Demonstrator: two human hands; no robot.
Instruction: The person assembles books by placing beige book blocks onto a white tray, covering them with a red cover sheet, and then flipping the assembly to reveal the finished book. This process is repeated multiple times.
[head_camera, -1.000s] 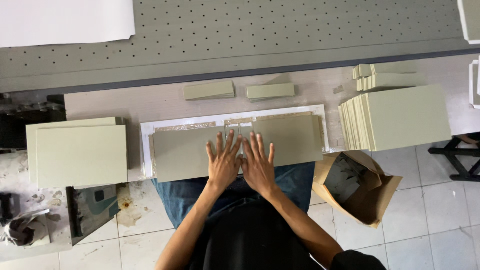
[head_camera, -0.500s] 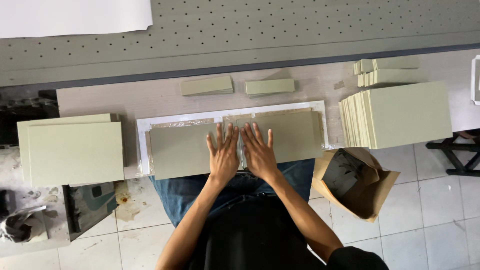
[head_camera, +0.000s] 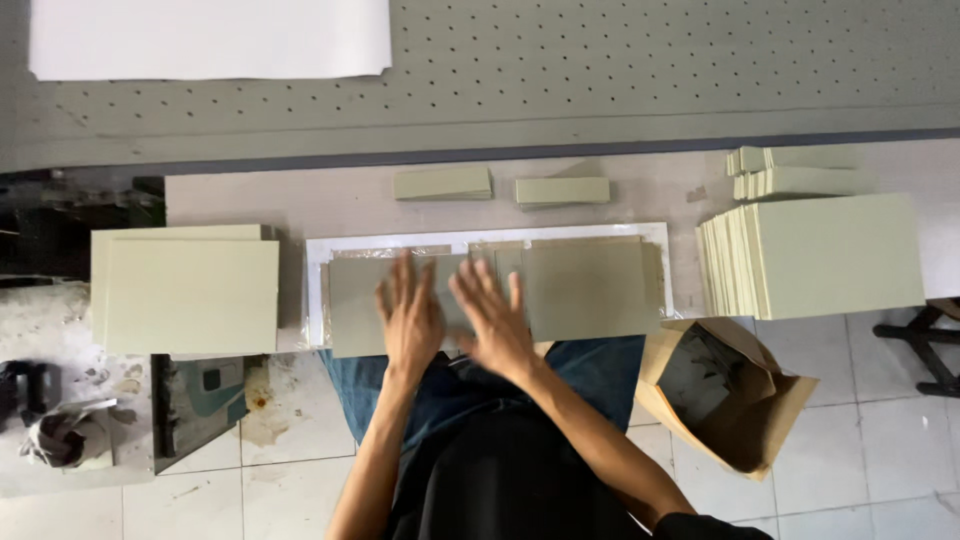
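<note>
Both hands, the left hand (head_camera: 408, 322) and right hand (head_camera: 494, 325), are blurring at the fingers and covering the middle of the grey-green boards (head_camera: 590, 288), while the white sheet (head_camera: 210, 38) is running off the top edge.

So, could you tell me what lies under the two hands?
Left hand and right hand lie flat on grey-green boards on a white sheet. The patch beneath the palms is hidden.

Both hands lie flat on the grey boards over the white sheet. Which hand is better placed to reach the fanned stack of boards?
Right, probably. The right hand lies nearer the fanned stack, which sits on the person's right; the left hand would have to cross over it.
</note>
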